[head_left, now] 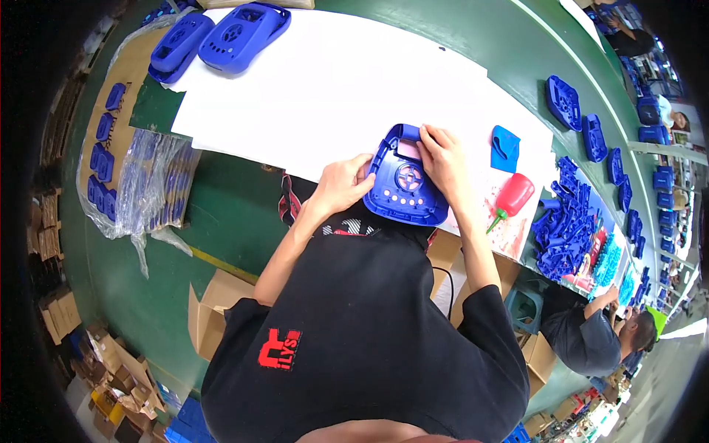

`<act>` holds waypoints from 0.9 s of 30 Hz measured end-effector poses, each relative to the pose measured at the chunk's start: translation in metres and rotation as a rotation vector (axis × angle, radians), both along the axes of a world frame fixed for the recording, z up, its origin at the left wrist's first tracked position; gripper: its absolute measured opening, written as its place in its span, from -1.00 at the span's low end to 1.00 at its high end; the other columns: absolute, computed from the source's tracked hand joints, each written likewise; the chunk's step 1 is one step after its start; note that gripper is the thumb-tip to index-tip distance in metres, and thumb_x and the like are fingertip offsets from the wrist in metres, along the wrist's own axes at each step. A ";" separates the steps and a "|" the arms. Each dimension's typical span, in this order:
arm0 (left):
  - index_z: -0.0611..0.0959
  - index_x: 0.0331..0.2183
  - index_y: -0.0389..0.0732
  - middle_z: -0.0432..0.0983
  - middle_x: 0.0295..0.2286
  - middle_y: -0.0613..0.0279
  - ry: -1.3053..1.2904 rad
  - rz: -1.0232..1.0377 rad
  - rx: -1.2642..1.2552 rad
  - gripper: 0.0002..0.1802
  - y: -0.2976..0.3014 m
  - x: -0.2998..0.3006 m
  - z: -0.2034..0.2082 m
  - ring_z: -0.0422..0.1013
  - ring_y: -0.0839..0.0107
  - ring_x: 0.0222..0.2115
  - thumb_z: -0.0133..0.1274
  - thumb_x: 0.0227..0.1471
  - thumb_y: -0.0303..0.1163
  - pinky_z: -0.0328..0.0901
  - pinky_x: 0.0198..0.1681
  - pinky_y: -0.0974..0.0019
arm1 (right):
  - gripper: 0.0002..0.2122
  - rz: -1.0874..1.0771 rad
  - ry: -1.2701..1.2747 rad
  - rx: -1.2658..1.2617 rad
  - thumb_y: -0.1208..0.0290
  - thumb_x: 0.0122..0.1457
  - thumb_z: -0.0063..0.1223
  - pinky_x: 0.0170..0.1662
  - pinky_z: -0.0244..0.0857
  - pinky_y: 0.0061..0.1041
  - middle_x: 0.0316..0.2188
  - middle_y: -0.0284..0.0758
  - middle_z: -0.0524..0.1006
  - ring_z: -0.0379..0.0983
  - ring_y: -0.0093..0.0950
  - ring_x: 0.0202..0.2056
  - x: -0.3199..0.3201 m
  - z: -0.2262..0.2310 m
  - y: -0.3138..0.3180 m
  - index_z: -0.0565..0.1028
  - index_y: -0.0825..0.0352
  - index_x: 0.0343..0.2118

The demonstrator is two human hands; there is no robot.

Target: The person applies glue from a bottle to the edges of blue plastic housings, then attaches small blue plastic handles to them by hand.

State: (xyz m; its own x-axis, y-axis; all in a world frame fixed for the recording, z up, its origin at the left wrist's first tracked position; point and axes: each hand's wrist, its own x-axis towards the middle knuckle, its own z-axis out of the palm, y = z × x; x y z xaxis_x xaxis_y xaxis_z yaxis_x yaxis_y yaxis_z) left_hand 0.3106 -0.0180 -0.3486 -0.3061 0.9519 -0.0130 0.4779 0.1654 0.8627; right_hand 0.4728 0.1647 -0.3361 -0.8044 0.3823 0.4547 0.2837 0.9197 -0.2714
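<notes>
A blue plastic housing shell (430,201) is held between my hands at the near edge of the white-covered table, its hollow inner side up. It has a rectangular window, a round grille and a row of small holes. My left hand (343,184) grips its left rim, thumb and fingers pressed together. My right hand (444,161) is closed on the upper right rim, fingertips by the window. Anything small under those fingers is hidden. To the right lie a folded blue cloth (505,149) and a red squeeze bottle (515,193) with a green nozzle.
Two blue housings (244,37) stand at the far left of the white sheet (317,81). A pile of blue plastic parts (565,221) lies at right, with several shells (563,103) beyond. A co-worker (591,336) sits at right. Cardboard boxes (221,306) stand beside me.
</notes>
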 end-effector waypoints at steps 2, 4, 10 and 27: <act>0.56 -0.11 -0.17 0.52 -0.59 0.10 -0.015 -0.009 -0.101 -0.58 0.003 -0.001 0.005 0.48 0.17 -0.56 0.09 -0.04 -0.23 0.35 -0.44 0.20 | -0.73 -0.041 -0.013 -0.018 0.56 -0.01 0.15 -0.10 0.37 -0.31 -0.18 -0.13 0.54 0.49 -0.21 -0.19 0.000 0.001 -0.002 0.54 0.44 -0.19; 0.55 -0.10 -0.17 0.52 -0.58 0.08 -0.017 -0.009 -0.107 -0.57 0.005 -0.002 0.006 0.49 0.14 -0.54 0.07 -0.04 -0.22 0.35 -0.43 0.18 | -0.73 -0.040 -0.022 0.037 0.57 -0.01 0.15 -0.10 0.37 -0.31 -0.16 -0.13 0.53 0.48 -0.21 -0.18 -0.001 0.002 -0.003 0.54 0.43 -0.19; 0.50 -0.07 -0.19 0.55 -0.50 -0.04 0.039 -0.037 -0.081 -0.55 -0.003 -0.004 0.001 0.50 -0.03 -0.43 0.02 -0.01 -0.21 0.37 -0.34 0.06 | -0.74 -0.028 -0.103 0.010 0.50 -0.06 0.22 -0.15 0.41 -0.34 -0.21 -0.15 0.56 0.52 -0.24 -0.22 -0.007 0.009 -0.009 0.56 0.42 -0.25; 0.62 -0.34 -0.32 0.54 -0.49 0.13 0.113 0.540 0.257 -0.84 -0.055 -0.122 0.020 0.43 0.37 -0.53 -0.02 0.07 -0.47 0.30 -0.50 0.35 | -0.68 -0.514 0.159 -1.110 0.21 0.19 0.03 -0.49 0.32 -0.58 -0.52 -0.25 0.57 0.48 -0.52 -0.54 0.001 0.013 0.095 0.54 0.46 -0.31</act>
